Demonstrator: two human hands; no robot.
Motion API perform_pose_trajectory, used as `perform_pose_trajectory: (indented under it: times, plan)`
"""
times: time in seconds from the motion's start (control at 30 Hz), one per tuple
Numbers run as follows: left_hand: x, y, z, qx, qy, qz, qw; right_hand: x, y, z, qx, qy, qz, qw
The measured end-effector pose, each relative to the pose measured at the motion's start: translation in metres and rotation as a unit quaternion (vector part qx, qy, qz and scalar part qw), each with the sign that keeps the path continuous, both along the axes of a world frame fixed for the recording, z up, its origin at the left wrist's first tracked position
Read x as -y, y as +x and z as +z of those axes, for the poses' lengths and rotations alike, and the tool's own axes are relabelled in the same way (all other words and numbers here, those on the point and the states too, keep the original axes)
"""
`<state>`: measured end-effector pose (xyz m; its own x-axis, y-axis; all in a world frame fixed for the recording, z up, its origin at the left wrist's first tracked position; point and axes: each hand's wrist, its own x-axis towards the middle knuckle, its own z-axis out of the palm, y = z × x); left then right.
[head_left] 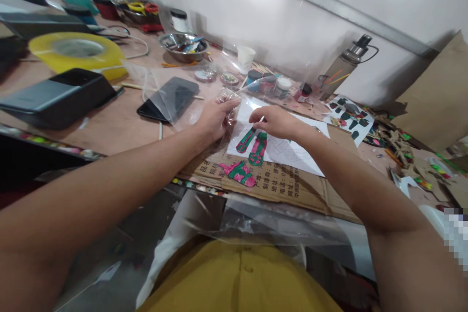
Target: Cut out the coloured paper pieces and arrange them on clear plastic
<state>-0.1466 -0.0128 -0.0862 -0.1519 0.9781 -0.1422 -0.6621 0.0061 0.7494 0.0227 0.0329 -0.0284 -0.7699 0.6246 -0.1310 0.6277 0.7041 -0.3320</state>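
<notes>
My left hand (pixel 216 118) is closed around a bunched part of a clear plastic sheet (pixel 175 100), which spreads out over the table and hangs toward my lap. My right hand (pixel 277 122) is closed in a pinch just above a white paper (pixel 303 153) with pencil outlines. A small pale tip shows at its fingers, too little to name. Below that hand are green and pink painted shapes (pixel 258 148). Another painted cutout (pixel 238 173) lies on the printed cardboard (pixel 281 187) under the paper.
A phone (pixel 170 99), a grey device (pixel 54 97) and a yellow tape roll (pixel 75 51) lie to the left. Behind stand a metal bowl (pixel 184 46), a paper cup (pixel 246 57), paint jars (pixel 283 87) and a bottle (pixel 341 66). Twine pieces (pixel 397 137) lie right.
</notes>
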Motion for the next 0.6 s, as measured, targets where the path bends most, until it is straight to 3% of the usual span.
perform_pose_trajectory:
  times: [0.07,0.17,0.6]
  plan:
    - [0.000,0.000,-0.001,-0.009,0.010,0.010,1.000,0.000,0.000,-0.005,0.001,-0.023,-0.077,0.997]
    - [-0.001,0.000,-0.003,-0.025,0.022,0.024,0.999,0.000,0.000,-0.011,-0.003,-0.048,-0.121,0.992]
    - [-0.001,0.001,-0.003,-0.049,0.019,0.022,0.998,0.002,-0.011,-0.016,0.019,-0.072,-0.116,0.991]
